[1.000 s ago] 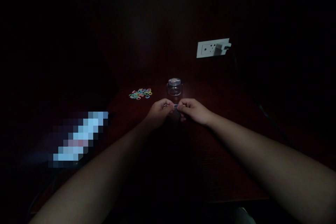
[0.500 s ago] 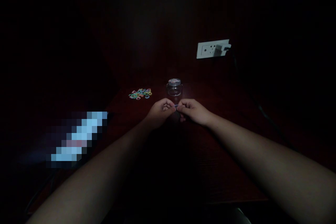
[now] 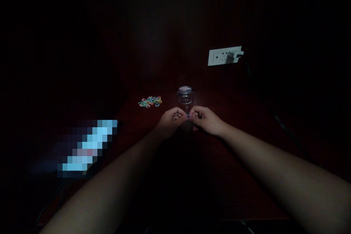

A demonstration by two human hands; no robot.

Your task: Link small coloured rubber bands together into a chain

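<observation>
Head camera view, dim light, items listed from left to right. At far left, a device with a lit screen (image 3: 93, 146) lies near the left forearm; its display is pixelated, so no content can be read. Beyond it on the dark red table (image 3: 131, 124), a loose pile of coloured rings (image 3: 150, 101) lies flat, past the left hand (image 3: 171, 122) and slightly to its left, apart from it.

The left hand is pinched, thumb against forefinger, on one end of a small band (image 3: 188, 116), pale and bluish. The band sits directly between the two sets of fingertips, its visible span running roughly left to right, so neither hand is clearly nearer. Just beyond the band stands a clear jar (image 3: 185, 97), upright, with a lid (image 3: 185, 89) on top. The lid bears a pale pattern; no lettering is legible.

The right hand (image 3: 207, 121) pinches the band's opposite end between thumb and forefinger. Farther right and higher, a white socket plate (image 3: 216, 57) carries a plugged-in adapter (image 3: 236, 55); neither shows a readable brand. A dark cable (image 3: 282, 124) runs along the right side.
</observation>
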